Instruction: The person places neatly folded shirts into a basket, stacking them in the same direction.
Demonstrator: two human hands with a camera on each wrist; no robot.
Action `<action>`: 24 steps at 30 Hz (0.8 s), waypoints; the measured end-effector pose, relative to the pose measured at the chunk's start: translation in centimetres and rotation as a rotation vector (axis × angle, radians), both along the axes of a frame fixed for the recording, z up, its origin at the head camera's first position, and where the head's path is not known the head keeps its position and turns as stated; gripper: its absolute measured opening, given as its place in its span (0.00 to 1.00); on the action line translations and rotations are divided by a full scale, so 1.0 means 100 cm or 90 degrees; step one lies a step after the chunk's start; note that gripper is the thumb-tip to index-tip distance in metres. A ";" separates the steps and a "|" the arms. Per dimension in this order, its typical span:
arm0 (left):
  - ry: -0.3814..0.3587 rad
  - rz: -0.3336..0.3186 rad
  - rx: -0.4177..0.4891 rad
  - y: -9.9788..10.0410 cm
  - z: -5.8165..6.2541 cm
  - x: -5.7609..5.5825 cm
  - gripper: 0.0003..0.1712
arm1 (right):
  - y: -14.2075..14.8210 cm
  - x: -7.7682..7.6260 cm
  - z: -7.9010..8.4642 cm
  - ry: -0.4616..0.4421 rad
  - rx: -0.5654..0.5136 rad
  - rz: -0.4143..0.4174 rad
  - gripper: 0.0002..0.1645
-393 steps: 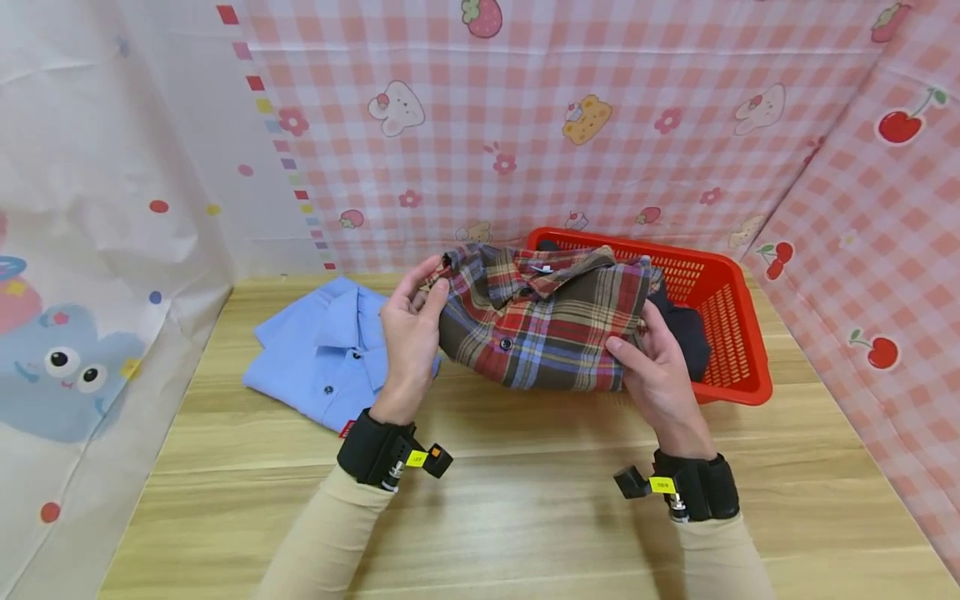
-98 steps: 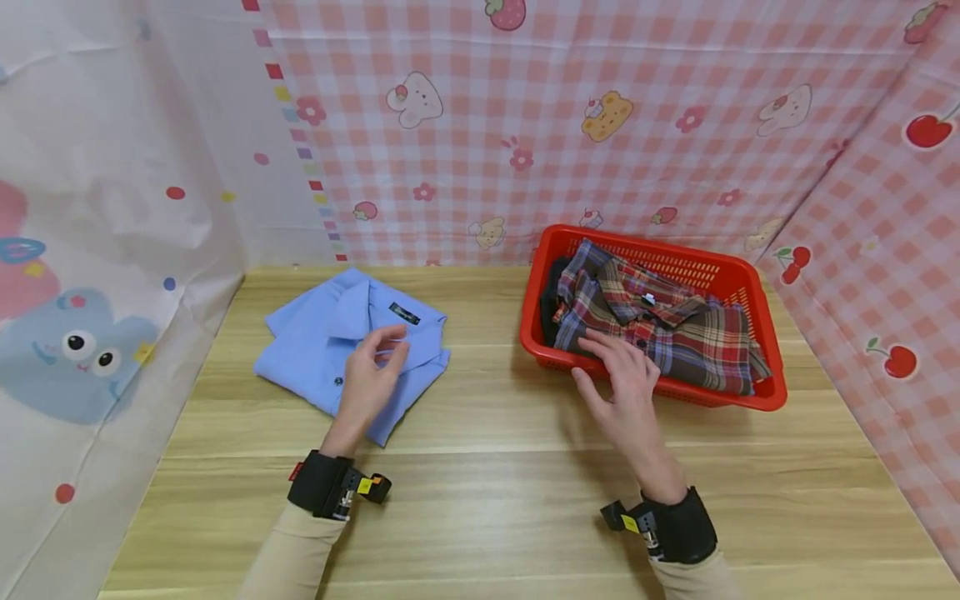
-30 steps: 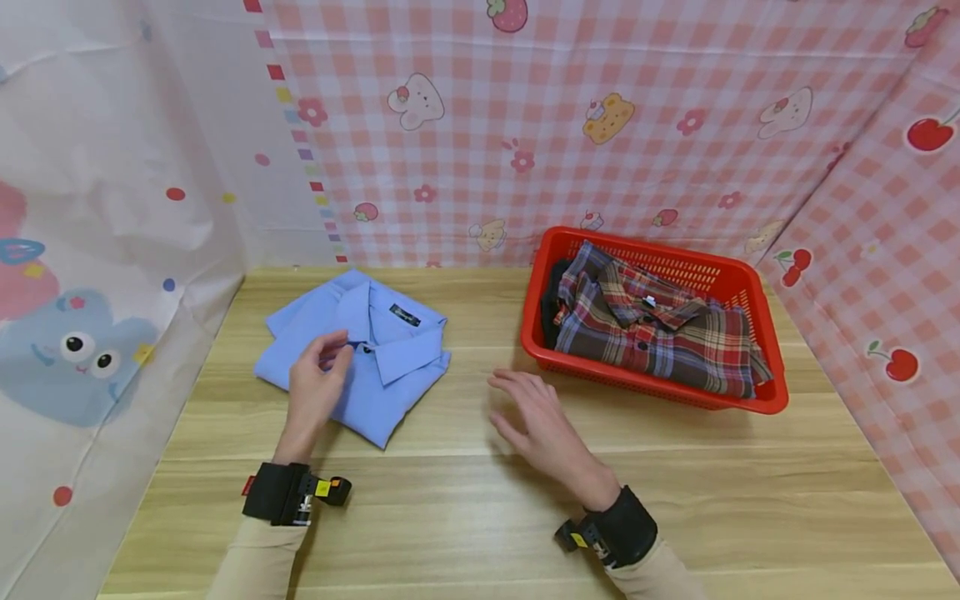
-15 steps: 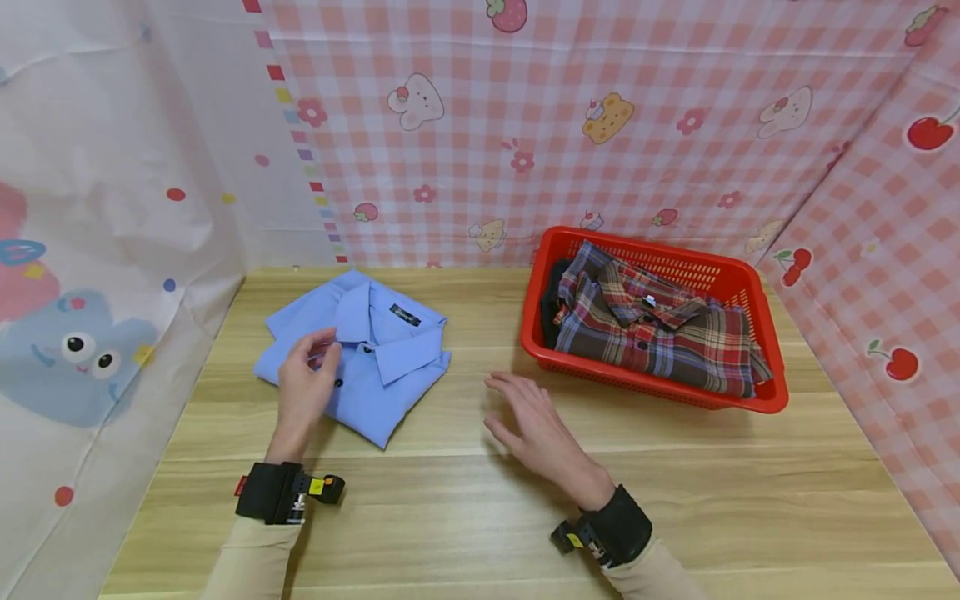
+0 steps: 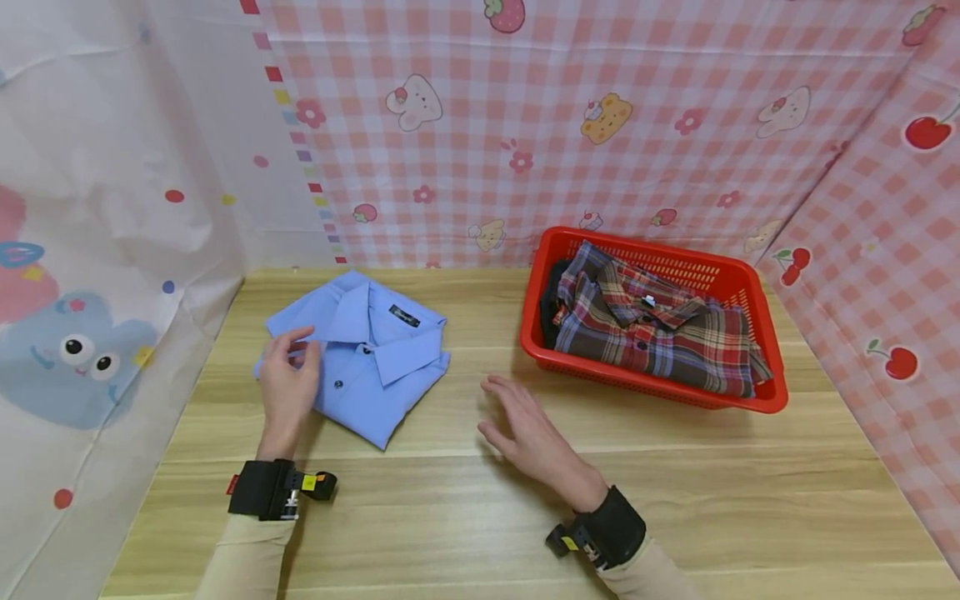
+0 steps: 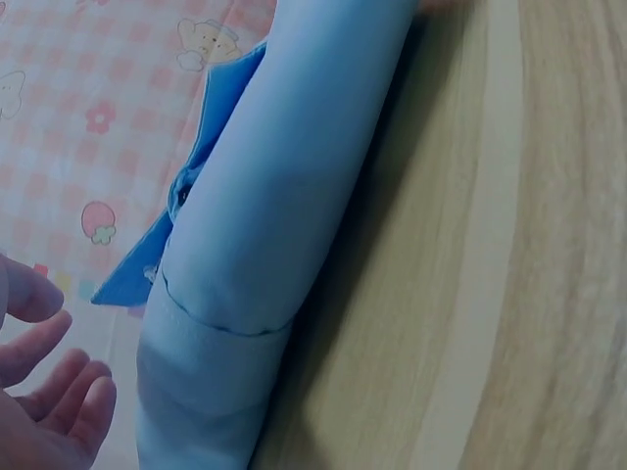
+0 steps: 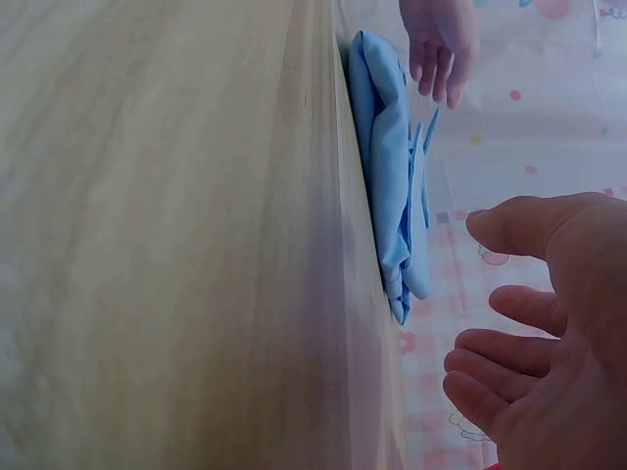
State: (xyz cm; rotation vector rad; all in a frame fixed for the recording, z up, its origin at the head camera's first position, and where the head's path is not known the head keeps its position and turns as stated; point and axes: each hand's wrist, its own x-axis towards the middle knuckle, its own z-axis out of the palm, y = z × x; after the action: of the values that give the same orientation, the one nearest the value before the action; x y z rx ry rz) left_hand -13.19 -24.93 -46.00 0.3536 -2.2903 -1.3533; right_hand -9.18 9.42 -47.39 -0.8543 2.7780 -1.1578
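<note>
Nearest, the right hand [image 5: 528, 433], loose-fingered and empty, hung over the table [image 5: 450, 525]; the left hand [image 5: 288, 383], likewise holding nothing, hung at the left side of the blue shirt [image 5: 367, 379]. This lay, apparently fully folded, outside the red basket [image 5: 600, 365]. Farther off, the basket already held the folded plaid shirt [image 5: 663, 342].

There are two hands [image 5: 288, 385] [image 5: 528, 433], two collared shirts [image 5: 367, 371] [image 5: 660, 346], one basket [image 5: 770, 342] and two wristbands [image 5: 253, 488] [image 5: 617, 527].

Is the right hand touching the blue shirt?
Apart: the head view shows wooden tabletop between the right hand and the blue shirt.
</note>
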 end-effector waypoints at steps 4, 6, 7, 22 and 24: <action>0.000 0.012 -0.020 -0.005 -0.001 -0.002 0.17 | -0.002 0.000 -0.001 -0.018 -0.005 -0.005 0.36; -0.003 0.014 -0.033 -0.008 -0.001 -0.003 0.17 | -0.003 0.000 -0.001 -0.029 -0.009 -0.009 0.37; -0.003 0.015 -0.036 -0.009 -0.002 -0.003 0.17 | -0.003 0.000 -0.002 -0.036 -0.011 -0.011 0.37; -0.115 0.001 -0.069 -0.022 -0.006 -0.005 0.24 | -0.010 -0.002 -0.008 -0.147 -0.068 -0.044 0.39; -0.122 0.004 -0.075 -0.024 -0.007 -0.006 0.25 | -0.012 -0.003 -0.010 -0.170 -0.095 -0.037 0.39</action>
State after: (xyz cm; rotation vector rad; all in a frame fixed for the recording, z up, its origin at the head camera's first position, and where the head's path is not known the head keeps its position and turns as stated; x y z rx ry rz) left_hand -13.77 -27.32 -46.66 0.4699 -2.5098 -1.2212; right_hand -9.46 8.23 -48.36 -0.5794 2.5421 -1.3882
